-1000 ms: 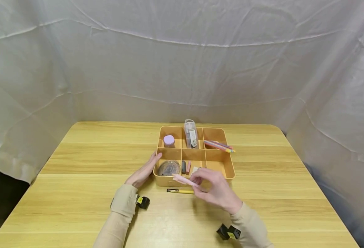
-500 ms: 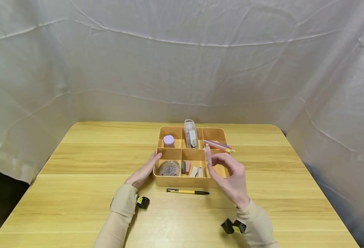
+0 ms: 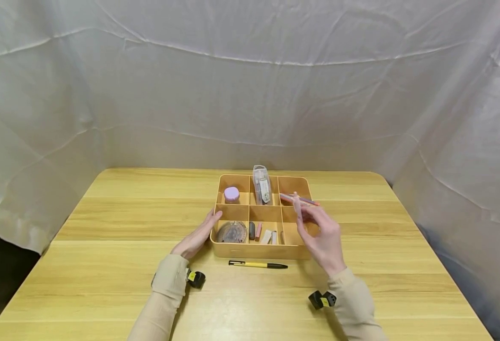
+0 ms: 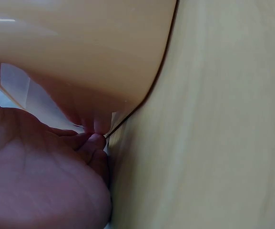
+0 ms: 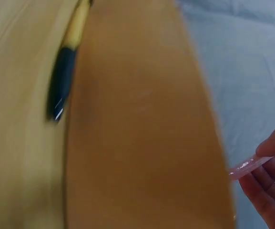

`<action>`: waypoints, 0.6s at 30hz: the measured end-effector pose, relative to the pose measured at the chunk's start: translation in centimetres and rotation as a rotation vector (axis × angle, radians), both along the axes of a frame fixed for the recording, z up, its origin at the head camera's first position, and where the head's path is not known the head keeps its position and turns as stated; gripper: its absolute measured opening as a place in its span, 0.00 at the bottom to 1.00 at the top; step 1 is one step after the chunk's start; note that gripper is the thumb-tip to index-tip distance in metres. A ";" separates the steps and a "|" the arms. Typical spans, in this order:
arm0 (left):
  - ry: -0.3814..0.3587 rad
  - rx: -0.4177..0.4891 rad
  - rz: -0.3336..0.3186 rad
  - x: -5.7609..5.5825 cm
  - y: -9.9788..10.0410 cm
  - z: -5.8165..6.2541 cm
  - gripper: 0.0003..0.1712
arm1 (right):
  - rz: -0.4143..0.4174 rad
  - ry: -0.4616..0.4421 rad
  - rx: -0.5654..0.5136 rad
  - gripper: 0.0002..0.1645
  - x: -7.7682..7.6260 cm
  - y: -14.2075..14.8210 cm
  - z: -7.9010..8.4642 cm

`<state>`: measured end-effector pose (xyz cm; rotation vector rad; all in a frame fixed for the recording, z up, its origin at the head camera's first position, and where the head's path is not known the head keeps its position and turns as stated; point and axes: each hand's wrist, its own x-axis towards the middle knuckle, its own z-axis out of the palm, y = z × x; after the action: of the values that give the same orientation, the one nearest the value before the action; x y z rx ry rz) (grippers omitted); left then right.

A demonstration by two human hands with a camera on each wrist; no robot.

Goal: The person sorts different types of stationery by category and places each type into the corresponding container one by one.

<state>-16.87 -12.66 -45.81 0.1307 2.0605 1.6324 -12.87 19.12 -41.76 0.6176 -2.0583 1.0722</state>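
A slim, pale pink, partly see-through object (image 3: 297, 206) is pinched between the thumb and fingers of my right hand (image 3: 325, 240), above the right side of an orange compartment organizer (image 3: 254, 251). Its exact kind cannot be told; in the right wrist view the pink object (image 5: 248, 167) looks flat and glossy. My left hand (image 3: 196, 239) rests against the organizer's left side, its thumb near the rim. In the left wrist view, the fingertips of that hand (image 4: 37, 167) touch the bottom of the wall. Colored sticks (image 3: 288, 196) lie in the back right compartment, partly hidden by my right hand.
A yellow and black pen (image 3: 257, 264) lies before the organizer. Its compartments hold a purple-lidded jar (image 3: 231, 194), a clear case (image 3: 262, 184), a clear round disc (image 3: 232, 232), a dark oval piece (image 3: 252, 230), a pink block (image 3: 258, 231) and white pieces (image 3: 266, 237). Grey curtains surround the table.
My right hand has moved from the organizer's front edge back and to the right, turning the pink object from lying sideways to upright. The left hand has stayed in place.
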 end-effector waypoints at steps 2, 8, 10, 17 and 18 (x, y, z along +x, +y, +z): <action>0.002 0.000 0.000 0.0 0.0 0.0 0.50 | -0.046 0.002 0.078 0.18 -0.3 0.2 -0.6; 0.004 0.004 0.004 0.0 0.1 0.0 0.50 | -0.138 -0.089 0.216 0.16 -0.5 0.5 -1.8; 0.002 0.006 0.011 0.1 0.1 0.0 0.51 | -0.152 -0.123 0.239 0.15 -0.5 0.5 -1.9; 0.004 0.011 0.023 0.1 0.1 0.0 0.51 | -0.159 -0.186 0.255 0.13 -0.6 0.5 -2.2; 0.007 0.012 0.023 0.1 0.1 -0.1 0.50 | -0.159 -0.191 0.257 0.13 -0.6 0.5 -2.1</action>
<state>-16.79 -12.54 -45.87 0.1174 2.0649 1.6596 -13.46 19.60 -43.90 0.4804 -2.3908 0.8083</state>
